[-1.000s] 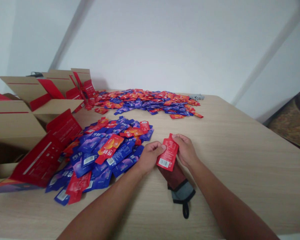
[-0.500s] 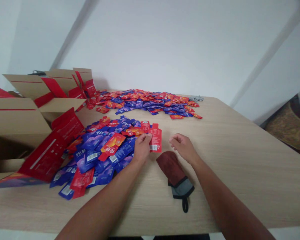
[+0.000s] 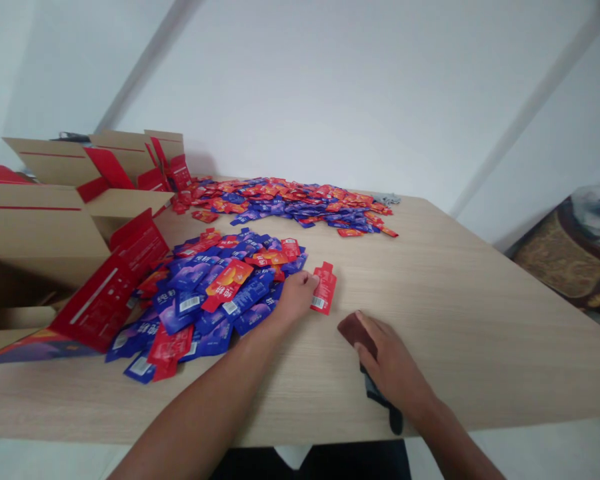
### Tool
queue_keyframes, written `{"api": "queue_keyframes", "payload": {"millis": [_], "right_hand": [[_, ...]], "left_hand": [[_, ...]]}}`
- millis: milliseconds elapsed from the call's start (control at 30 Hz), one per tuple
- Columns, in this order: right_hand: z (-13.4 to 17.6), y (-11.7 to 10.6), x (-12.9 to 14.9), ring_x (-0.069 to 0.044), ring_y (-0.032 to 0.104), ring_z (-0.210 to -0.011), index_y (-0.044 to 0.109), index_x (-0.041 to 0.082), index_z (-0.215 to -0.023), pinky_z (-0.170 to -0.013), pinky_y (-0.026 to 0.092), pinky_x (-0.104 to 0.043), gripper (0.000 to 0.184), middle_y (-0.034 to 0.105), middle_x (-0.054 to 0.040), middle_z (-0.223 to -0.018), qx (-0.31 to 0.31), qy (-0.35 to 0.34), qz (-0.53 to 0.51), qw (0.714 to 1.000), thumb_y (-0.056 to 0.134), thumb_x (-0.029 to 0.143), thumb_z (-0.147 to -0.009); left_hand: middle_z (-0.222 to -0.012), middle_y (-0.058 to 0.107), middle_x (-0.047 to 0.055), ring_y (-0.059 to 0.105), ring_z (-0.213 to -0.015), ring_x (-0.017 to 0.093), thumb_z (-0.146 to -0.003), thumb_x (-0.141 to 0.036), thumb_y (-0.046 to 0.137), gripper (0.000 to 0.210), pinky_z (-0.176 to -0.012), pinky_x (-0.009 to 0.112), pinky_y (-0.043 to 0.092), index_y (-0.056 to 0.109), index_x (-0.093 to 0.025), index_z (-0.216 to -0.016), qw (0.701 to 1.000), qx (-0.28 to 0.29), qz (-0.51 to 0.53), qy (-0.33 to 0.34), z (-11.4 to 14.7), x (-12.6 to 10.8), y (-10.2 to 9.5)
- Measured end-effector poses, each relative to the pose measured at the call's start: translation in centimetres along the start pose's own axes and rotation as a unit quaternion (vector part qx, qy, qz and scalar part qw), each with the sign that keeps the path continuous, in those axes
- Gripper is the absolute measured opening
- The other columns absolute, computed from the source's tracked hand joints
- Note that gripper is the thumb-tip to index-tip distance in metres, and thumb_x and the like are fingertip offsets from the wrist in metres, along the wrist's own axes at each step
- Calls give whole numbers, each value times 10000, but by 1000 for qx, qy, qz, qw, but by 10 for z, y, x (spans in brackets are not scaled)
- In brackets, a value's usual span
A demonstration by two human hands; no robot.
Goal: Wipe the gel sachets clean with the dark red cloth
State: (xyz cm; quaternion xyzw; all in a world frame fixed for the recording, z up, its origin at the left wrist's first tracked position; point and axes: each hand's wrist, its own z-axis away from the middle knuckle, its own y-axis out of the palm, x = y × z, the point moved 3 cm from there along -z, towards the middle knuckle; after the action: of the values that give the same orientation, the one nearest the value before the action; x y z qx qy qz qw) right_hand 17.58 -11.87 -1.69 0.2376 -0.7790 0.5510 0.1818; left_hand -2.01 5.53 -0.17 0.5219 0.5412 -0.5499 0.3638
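My left hand [image 3: 299,297] pinches the left edge of a red sachet [image 3: 325,288], whose printed side with a barcode faces up. Under my right hand [image 3: 387,360] is a folded brown cloth [image 3: 351,328] with a grey end and a black loop; the fingers are closed around it and hide its middle. To the left of my left hand lies a heap of purple and red-orange sachets [image 3: 207,283], some overlapping one another.
A second, wider pile of sachets [image 3: 300,200] stretches along the table's back edge, with a grey cloth [image 3: 387,198] at its right end. Open cardboard boxes [image 3: 35,220] with red flaps stand at the left. The wooden table [image 3: 455,287] meets a white wall [image 3: 330,87].
My right hand has come down and taken hold of the brown cloth. The red sachet in my left hand has shifted slightly right and down and now tilts.
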Motion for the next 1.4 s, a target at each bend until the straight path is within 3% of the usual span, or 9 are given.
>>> {"api": "queue_keyframes", "payload": {"millis": [167,267,367,467,667,800,967,1167,1400], "right_hand": [[-5,-15,-21,-338,660,-1290,587,257,-1476,-1133,511,-566,536,684,-119,-1423,-112,110,-92,983,622,366,-952],[-16,-17,-27,-336,685,-1241,585,217,-1427,-1094,533,-544,549,704,-143,-1378,-148,140,-137,969,665,411,-920],[-30,-17,-22,-332,701,-1204,585,204,-1386,-1065,546,-526,536,714,-152,-1346,-137,127,-159,969,685,409,-901],[-43,-19,-12,-328,708,-1186,565,214,-1398,-1042,555,-514,534,715,-146,-1344,-114,108,-161,974,679,408,-913],[-48,-11,4,-319,669,-1269,564,254,-1457,-1115,518,-531,513,681,-121,-1412,-55,15,-115,992,626,353,-957],[-44,7,14,-299,589,-1386,578,277,-1502,-1199,453,-536,554,625,-92,-1521,30,-94,-89,991,603,248,-949],[-52,14,19,-302,579,-1384,618,273,-1494,-1194,450,-538,581,634,-90,-1515,78,-129,-11,989,572,145,-929],[-84,17,1,-275,597,-1346,652,233,-1446,-1193,440,-480,556,655,-85,-1488,79,-122,26,989,563,109,-911],[-129,22,-33,-274,636,-1297,685,239,-1389,-1172,426,-493,507,698,-91,-1431,41,-81,49,995,578,122,-907]], "left_hand": [[-617,590,10,526,-605,174,-871,-341,695,274,-616,277,365,603,-207,-650,986,71,-150,34,19,-6,8],[-771,674,67,614,-746,220,-873,-318,716,155,-732,310,431,661,-200,-788,970,75,-224,52,25,-12,6],[-1026,711,131,664,-930,260,-911,-314,682,132,-842,341,471,692,-191,-956,955,80,-275,75,29,-27,5],[-1083,696,157,668,-982,287,-973,-320,591,182,-875,379,500,705,-182,-1008,911,133,-365,140,41,-48,9],[-1172,693,167,640,-1073,332,-964,-324,617,276,-926,465,536,709,-184,-1183,833,217,-450,237,103,-54,18],[-1454,611,172,514,-1388,348,-1019,-336,572,399,-1203,535,388,645,-186,-1382,829,195,-445,276,133,-30,19],[-1613,494,183,388,-1532,369,-1043,-361,516,511,-1275,586,294,559,-174,-1517,835,195,-448,254,138,-18,21],[-1623,479,188,417,-1510,372,-1029,-342,519,567,-1275,565,297,504,-166,-1568,830,197,-458,248,139,-22,21],[-1490,576,173,505,-1363,358,-998,-343,559,471,-1196,545,374,604,-195,-1443,837,191,-451,244,136,-34,18]]}}
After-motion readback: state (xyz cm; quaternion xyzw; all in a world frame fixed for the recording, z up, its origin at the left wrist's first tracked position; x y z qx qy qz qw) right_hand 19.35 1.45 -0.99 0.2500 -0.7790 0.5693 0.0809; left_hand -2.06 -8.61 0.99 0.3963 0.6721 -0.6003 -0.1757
